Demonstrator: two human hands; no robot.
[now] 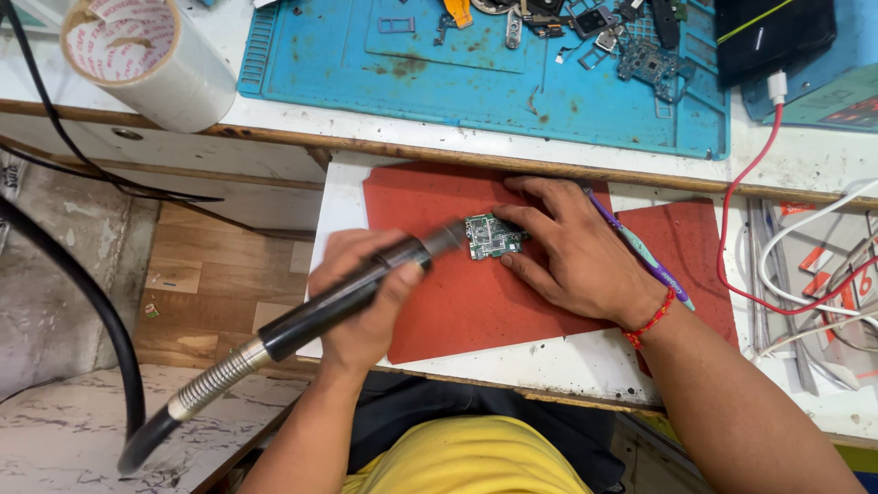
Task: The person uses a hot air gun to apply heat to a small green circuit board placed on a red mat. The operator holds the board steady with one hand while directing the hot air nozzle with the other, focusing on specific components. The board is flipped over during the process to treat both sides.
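On the desk (567, 361), near its front edge, we keep the red mat (457, 302) under the small green circuit board (492, 236). Our right hand (572, 252) pins it with spread fingers; our left hand (366, 302) grips the hot-air wand (338, 297), whose nozzle should probably stay just above it.

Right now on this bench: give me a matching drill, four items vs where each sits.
Items:
1. circuit board
2. hot-air handpiece
3. tape roll
4. toothbrush

Places:
A. top left corner of the bench
B. in the left hand, nozzle aimed at the board
C. on the red mat, pinned by right hand fingers
D. lying under the right hand and wrist

Pairs: 1-C, 2-B, 3-A, 4-D
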